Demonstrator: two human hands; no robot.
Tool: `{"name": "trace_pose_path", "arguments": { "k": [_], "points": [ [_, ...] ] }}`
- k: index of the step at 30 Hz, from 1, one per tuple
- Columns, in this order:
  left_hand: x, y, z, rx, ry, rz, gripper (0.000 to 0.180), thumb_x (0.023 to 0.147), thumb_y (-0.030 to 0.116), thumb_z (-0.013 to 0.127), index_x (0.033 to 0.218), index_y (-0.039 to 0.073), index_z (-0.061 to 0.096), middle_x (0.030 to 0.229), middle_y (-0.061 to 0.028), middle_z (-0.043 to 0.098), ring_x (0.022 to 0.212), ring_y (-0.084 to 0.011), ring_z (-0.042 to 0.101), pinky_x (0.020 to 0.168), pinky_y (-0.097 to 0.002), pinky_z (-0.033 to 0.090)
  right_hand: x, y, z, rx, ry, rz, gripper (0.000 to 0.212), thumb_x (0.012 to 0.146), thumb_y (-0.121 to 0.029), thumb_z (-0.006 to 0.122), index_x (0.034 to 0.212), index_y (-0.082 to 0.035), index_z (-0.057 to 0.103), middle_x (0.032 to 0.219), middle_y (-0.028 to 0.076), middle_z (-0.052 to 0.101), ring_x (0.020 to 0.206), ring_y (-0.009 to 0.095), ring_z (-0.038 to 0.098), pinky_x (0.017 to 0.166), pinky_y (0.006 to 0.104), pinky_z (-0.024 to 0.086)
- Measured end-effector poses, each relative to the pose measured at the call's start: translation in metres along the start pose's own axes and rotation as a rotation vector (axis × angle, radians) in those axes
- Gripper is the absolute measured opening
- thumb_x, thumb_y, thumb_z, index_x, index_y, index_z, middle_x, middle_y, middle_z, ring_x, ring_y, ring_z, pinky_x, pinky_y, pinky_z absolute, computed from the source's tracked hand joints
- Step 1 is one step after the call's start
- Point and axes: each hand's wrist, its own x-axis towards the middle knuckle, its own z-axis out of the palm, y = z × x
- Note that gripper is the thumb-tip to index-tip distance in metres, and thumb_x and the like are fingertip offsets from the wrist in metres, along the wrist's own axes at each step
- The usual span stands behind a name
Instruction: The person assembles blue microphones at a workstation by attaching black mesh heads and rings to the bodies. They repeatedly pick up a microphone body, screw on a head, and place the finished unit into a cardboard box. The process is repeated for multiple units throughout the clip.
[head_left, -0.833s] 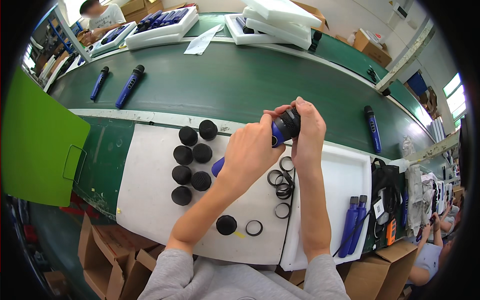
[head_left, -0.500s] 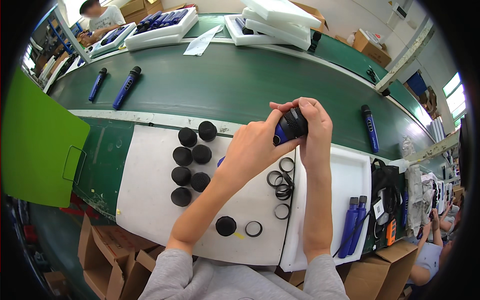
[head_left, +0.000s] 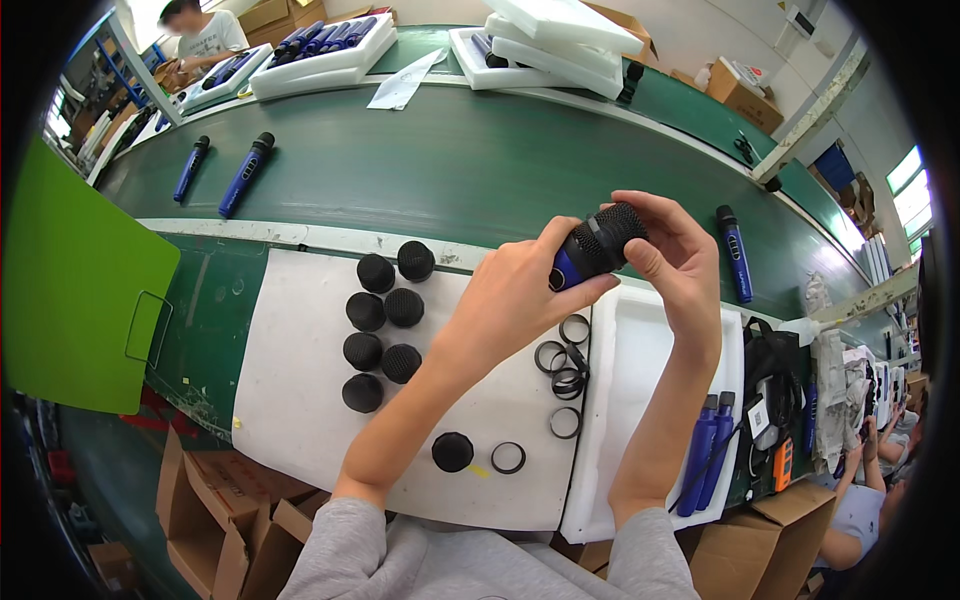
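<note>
My left hand (head_left: 505, 300) is closed around the blue body of a handheld microphone (head_left: 605, 238), held tilted above the far edge of the work mat. Its black mesh head points up and right. My right hand (head_left: 685, 270) curls loosely at that head, thumb on the near side and fingers over the top; the palm stands away from it. On the pale mat (head_left: 300, 340) below, several black mesh heads (head_left: 403, 307) stand grouped to the left. Another mesh head (head_left: 452, 452) sits nearer me beside a black ring (head_left: 508, 458). Several more rings (head_left: 567, 383) lie right of my left forearm.
A green conveyor belt (head_left: 430, 160) runs across behind the mat, carrying blue microphones (head_left: 246, 176). White foam trays (head_left: 330, 62) stand beyond it. At right, a foam tray (head_left: 650, 340) lies beside two blue microphone bodies (head_left: 705, 455). Cardboard boxes (head_left: 235, 500) flank me; a person (head_left: 215, 38) sits far left.
My right hand has loosened from around the mesh head and swung right, uncovering the mesh. My left hand keeps its hold. The microphones on the belt have shifted slightly left.
</note>
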Motion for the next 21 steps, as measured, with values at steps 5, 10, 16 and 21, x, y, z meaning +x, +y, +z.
{"name": "trace_pose_path", "arguments": {
  "k": [5, 10, 16, 21],
  "points": [
    [-0.002, 0.000, 0.009, 0.156, 0.042, -0.003, 0.047, 0.082, 0.035, 0.081, 0.108, 0.002, 0.059, 0.078, -0.0139, 0.070, 0.065, -0.0262, 0.069, 0.060, -0.0348, 0.053, -0.002, -0.003, -0.004, -0.076, 0.056, 0.056, 0.040, 0.087, -0.019, 0.079, 0.117, 0.004, 0.067, 0.101, 0.011, 0.071, 0.095, 0.017, 0.067, 0.088, 0.0311, 0.053],
    [-0.001, 0.001, 0.008, 0.130, 0.055, -0.017, 0.046, 0.081, 0.035, 0.082, 0.106, 0.003, 0.060, 0.077, -0.0141, 0.069, 0.066, -0.0266, 0.070, 0.060, -0.0351, 0.053, -0.002, -0.001, -0.002, -0.114, 0.063, -0.015, 0.042, 0.086, -0.021, 0.080, 0.116, 0.005, 0.067, 0.099, 0.011, 0.071, 0.093, 0.016, 0.068, 0.082, 0.0298, 0.056],
    [-0.002, 0.004, 0.009, 0.129, 0.078, -0.013, 0.047, 0.082, 0.034, 0.082, 0.108, 0.003, 0.059, 0.079, -0.0145, 0.070, 0.068, -0.0275, 0.070, 0.061, -0.0352, 0.054, -0.003, -0.005, 0.000, -0.126, 0.088, 0.000, 0.041, 0.086, -0.021, 0.081, 0.115, 0.005, 0.067, 0.099, 0.011, 0.071, 0.091, 0.016, 0.068, 0.081, 0.0298, 0.057],
    [-0.004, 0.004, 0.011, 0.144, 0.087, 0.001, 0.048, 0.081, 0.035, 0.082, 0.111, 0.005, 0.059, 0.082, -0.0138, 0.071, 0.071, -0.0281, 0.071, 0.062, -0.0360, 0.054, -0.004, -0.008, 0.004, -0.150, 0.128, 0.029, 0.039, 0.084, -0.021, 0.082, 0.110, 0.005, 0.068, 0.094, 0.011, 0.072, 0.089, 0.016, 0.069, 0.081, 0.0294, 0.056]
  ]
}}
